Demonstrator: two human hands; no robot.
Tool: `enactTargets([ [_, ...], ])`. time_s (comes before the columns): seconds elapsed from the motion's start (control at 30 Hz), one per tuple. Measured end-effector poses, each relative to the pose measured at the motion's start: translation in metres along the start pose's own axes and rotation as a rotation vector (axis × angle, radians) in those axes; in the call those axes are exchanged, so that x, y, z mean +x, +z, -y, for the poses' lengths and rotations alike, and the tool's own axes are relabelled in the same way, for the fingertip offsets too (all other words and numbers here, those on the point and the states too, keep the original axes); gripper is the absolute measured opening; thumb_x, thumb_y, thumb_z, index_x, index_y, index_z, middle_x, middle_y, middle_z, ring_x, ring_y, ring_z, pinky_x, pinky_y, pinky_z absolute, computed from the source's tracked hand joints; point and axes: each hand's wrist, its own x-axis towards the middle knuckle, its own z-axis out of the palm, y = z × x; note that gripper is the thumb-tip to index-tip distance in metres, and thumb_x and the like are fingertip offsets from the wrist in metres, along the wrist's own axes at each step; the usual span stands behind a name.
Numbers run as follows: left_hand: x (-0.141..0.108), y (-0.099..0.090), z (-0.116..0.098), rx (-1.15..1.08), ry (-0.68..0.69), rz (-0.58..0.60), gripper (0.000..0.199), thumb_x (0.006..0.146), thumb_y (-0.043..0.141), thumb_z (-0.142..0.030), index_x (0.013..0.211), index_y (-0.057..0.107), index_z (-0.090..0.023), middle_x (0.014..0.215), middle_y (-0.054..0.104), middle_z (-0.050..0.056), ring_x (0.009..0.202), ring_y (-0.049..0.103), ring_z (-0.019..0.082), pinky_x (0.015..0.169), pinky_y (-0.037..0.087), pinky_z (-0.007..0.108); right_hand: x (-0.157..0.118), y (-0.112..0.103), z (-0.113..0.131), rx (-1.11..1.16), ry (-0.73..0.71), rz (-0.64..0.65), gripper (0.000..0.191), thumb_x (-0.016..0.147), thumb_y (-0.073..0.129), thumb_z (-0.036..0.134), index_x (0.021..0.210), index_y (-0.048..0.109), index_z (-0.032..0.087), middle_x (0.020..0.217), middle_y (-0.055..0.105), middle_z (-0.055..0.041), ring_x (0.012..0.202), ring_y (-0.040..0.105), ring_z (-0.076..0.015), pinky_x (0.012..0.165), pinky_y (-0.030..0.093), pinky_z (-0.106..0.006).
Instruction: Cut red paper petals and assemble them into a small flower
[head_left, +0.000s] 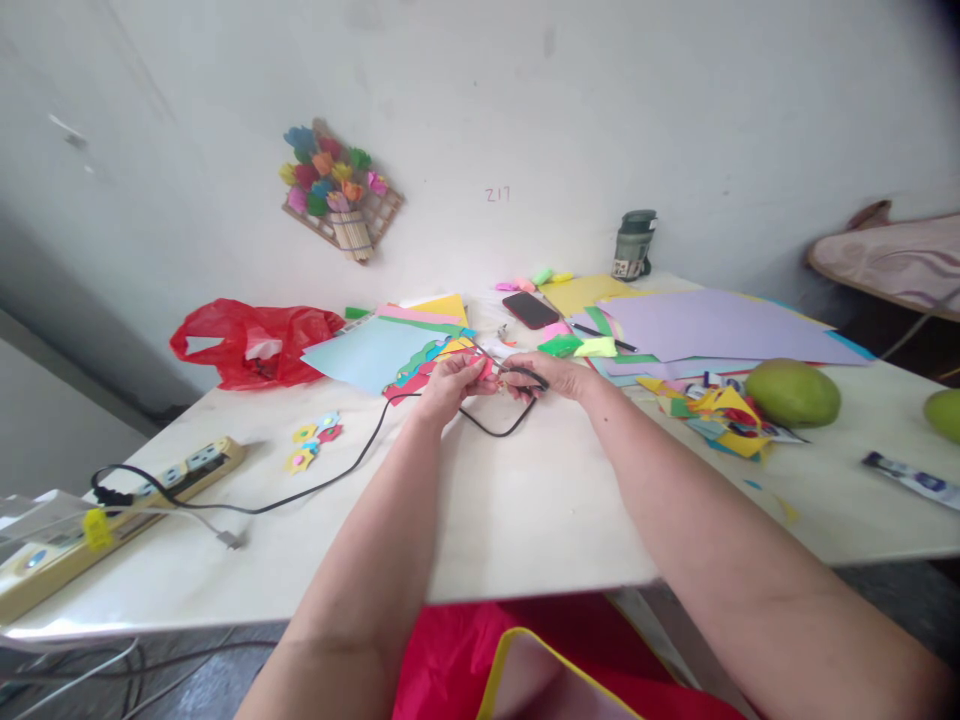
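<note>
Your left hand (448, 388) pinches a small reddish-pink paper piece (487, 368) between closed fingers, above the far half of the table (555, 500). Your right hand (556, 372) has its fingers wrapped around the black handles of the scissors (534, 378), whose blades point left, close to the paper (whether they touch it, you cannot tell from here). Just beyond your left hand lie overlapping coloured sheets, a light blue sheet (358, 352) among them, with a red plastic bag (289, 345) beside it. Nearer you on the left, small paper flowers (301, 460) sit grouped together, and a black cable (300, 498) runs from the power strip (196, 462) and passes under your left arm. Beyond your right hand is a phone (530, 310); farther right, a lilac sheet (712, 325) lies behind mixed paper scraps (731, 410) and a green fruit (793, 392).
</note>
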Motion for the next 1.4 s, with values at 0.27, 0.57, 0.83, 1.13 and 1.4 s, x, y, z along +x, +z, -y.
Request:
enactTargets([
  [0.27, 0.0, 0.0, 0.002, -0.076, 0.018, -0.01, 0.041, 0.058, 0.087, -0.034, 0.077, 0.057, -0.013, 0.069, 0.065, 0.001, 0.068, 0.069, 0.017, 0.077, 0.058, 0.035, 0.001, -0.002, -0.002, 0.198, -0.068, -0.211, 0.037, 0.059, 0.081, 0.026, 0.087, 0.059, 0.015, 0.06, 0.059, 0.0031, 0.05, 0.054, -0.0091, 0.047, 0.043, -0.021],
  [0.57, -0.002, 0.003, 0.0, -0.034, -0.006, 0.02, 0.036, 0.063, 0.084, -0.029, 0.081, 0.058, -0.012, 0.073, 0.065, 0.002, 0.073, 0.07, 0.018, 0.086, 0.055, 0.04, 0.007, 0.0, 0.0, 0.265, -0.144, -0.366, 0.031, 0.058, 0.075, 0.015, 0.084, 0.059, 0.018, 0.063, 0.06, 0.0035, 0.056, 0.058, -0.0106, 0.053, 0.044, -0.021],
  [0.83, -0.002, 0.005, 0.001, 0.002, -0.037, 0.043, 0.042, 0.063, 0.083, -0.033, 0.09, 0.059, -0.011, 0.078, 0.07, 0.007, 0.073, 0.07, 0.019, 0.083, 0.056, 0.038, 0.011, 0.005, 0.002, 0.204, -0.118, -0.406, 0.026, 0.058, 0.067, 0.009, 0.081, 0.059, 0.016, 0.057, 0.053, 0.0063, 0.053, 0.053, -0.0092, 0.05, 0.04, -0.02],
  [1.13, -0.001, 0.004, 0.001, 0.035, -0.065, 0.037, 0.041, 0.065, 0.082, -0.035, 0.087, 0.056, -0.013, 0.076, 0.07, 0.007, 0.068, 0.071, 0.02, 0.076, 0.057, 0.035, 0.01, 0.01, 0.01, 0.268, -0.117, -0.446, 0.026, 0.058, 0.068, 0.012, 0.081, 0.057, 0.017, 0.054, 0.056, 0.0061, 0.049, 0.056, -0.0106, 0.049, 0.043, -0.022],
  [1.4, 0.0, 0.006, 0.003, 0.059, -0.084, -0.033, 0.042, 0.065, 0.081, -0.034, 0.084, 0.048, -0.017, 0.069, 0.07, 0.005, 0.062, 0.071, 0.021, 0.064, 0.057, 0.033, 0.008, 0.016, 0.024, 0.284, -0.037, -0.523, 0.027, 0.063, 0.075, 0.017, 0.082, 0.056, 0.016, 0.056, 0.06, 0.0009, 0.045, 0.06, -0.0126, 0.034, 0.031, -0.018],
])
